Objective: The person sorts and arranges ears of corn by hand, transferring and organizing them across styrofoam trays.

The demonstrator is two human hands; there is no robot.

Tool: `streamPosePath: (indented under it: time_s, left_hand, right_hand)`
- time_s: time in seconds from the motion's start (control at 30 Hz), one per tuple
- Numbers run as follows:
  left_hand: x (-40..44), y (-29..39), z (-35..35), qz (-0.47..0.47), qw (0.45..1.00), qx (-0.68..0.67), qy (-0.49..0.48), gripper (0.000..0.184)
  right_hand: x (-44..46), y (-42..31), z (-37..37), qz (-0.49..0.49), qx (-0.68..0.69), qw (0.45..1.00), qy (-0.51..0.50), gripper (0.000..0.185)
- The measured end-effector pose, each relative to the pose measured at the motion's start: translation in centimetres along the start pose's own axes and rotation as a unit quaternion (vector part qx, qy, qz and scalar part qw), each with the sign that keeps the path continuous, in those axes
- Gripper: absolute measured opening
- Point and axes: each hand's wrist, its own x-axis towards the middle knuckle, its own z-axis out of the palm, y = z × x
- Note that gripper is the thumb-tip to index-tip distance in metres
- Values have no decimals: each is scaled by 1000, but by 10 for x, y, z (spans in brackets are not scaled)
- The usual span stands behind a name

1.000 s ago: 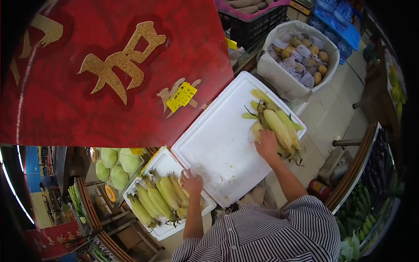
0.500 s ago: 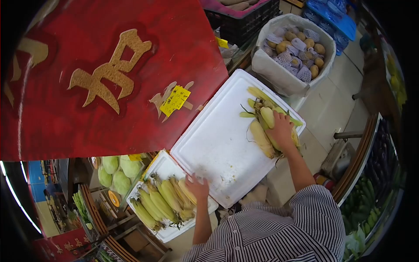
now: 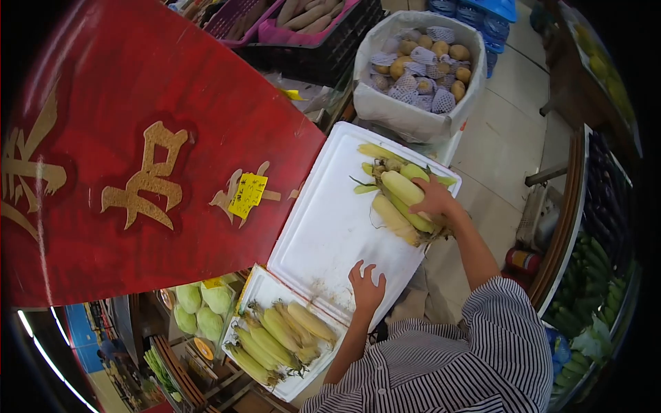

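Note:
My right hand (image 3: 436, 199) is closed on the lower end of a pale ear of corn (image 3: 401, 186) atop a small pile. Other ears of corn (image 3: 394, 219) and loose green husks (image 3: 380, 153) lie under and around it, at the far right of a large white foam board (image 3: 317, 234). Over the board's near part hovers my left hand (image 3: 368, 290), open, fingers spread and curved, holding nothing. To its left, several ears of corn (image 3: 275, 334) lie side by side in a smaller white foam tray (image 3: 267, 283).
A big red sign board (image 3: 82, 241) with a yellow price tag (image 3: 246, 195) borders the left. Potatoes fill a white-lined container (image 3: 406, 117) beyond the board. Cabbages (image 3: 215, 297) sit at lower left. A vegetable shelf (image 3: 575, 227) stands along the right.
My left hand has moved right, from an ear at the small tray's edge to above the large board. My right hand stays on the corn pile. The view has shifted.

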Motion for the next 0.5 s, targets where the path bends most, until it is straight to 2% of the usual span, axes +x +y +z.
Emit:
streamPosePath:
  time_s: [0.17, 0.27, 0.37, 0.47, 0.5]
  left_hand:
    - [27, -15, 24, 7, 996, -72, -57, 46]
    - [65, 5, 40, -32, 997, -69, -27, 52]
    - [101, 1, 72, -45, 982, -139, -118, 62]
    - [117, 28, 71, -208, 935, -225, -181, 71]
    - [121, 9, 93, -215, 938, -215, -166, 80]
  right_hand:
    - [-12, -14, 1, 32, -6, 999, 27, 92]
    - [-9, -4, 10, 23, 15, 999, 34, 90]
    - [-12, -5, 11, 28, 33, 999, 23, 90]
    - [-20, -6, 13, 38, -6, 999, -1, 92]
    - [-29, -12, 7, 36, 10, 999, -16, 89]
